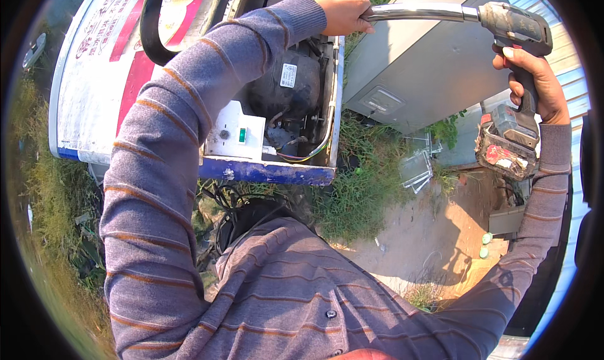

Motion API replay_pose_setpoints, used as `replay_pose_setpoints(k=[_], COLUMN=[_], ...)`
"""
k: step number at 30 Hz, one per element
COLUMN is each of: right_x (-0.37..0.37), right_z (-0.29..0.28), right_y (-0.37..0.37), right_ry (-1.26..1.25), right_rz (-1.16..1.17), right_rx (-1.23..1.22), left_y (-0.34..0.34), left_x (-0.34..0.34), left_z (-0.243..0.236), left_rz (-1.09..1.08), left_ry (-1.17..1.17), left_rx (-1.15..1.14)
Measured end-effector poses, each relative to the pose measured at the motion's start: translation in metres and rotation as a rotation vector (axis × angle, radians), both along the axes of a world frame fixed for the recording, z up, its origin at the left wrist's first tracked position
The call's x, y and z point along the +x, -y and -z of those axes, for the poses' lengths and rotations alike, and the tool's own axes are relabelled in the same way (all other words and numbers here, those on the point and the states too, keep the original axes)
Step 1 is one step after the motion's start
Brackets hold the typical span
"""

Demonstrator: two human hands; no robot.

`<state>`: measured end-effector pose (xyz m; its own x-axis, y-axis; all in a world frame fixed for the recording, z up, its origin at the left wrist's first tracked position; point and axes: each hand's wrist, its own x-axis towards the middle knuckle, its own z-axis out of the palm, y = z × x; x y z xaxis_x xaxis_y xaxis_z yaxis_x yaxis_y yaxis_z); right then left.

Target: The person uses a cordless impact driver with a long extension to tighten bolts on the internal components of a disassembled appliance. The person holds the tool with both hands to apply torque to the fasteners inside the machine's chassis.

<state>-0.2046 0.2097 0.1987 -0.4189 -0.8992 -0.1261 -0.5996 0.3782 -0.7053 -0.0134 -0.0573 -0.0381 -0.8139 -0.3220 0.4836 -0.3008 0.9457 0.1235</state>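
Head view: a person in a striped sweater (283, 284) works outdoors with 2 bare hands at a machine (88, 83) with an open side.
Left hand: this hand (343, 11) is above the upper right edge of the machine; its fingers are bent and pressed together around the end of a shiny metal bar (421, 12).
Right hand: this hand (541, 86) is wrapped around the handle of a power drill (513, 26), and 1 fingertip lies by a small red part.
Power drill: it is at the upper right, held up; the bar joins its front, and a worn battery (503, 149) sits below the handle.
Open machine: inside there are a black compressor (286, 83), a yellow-green wire (302, 159) and a white box (233, 127) with 1 green switch (242, 135).
Beside it: a grey cabinet (402, 70) stands tilted in view, and grass (352, 202) grows near.
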Motion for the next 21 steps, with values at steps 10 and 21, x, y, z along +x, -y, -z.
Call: replay_pose_setpoints(k=[10, 21], right_x=[-0.036, 0.037], right_z=[0.017, -0.010], right_y=[-0.017, -0.007], right_ry=[-0.035, 0.099], right_rz=[-0.038, -0.253], right_rx=[-0.024, 0.088], left_y=[-0.032, -0.008], left_x=[-0.002, -0.013], left_z=[0.040, 0.076], left_rz=[0.102, 0.163], left_ry=[-0.254, -0.600], left_rx=[0.217, 0.644])
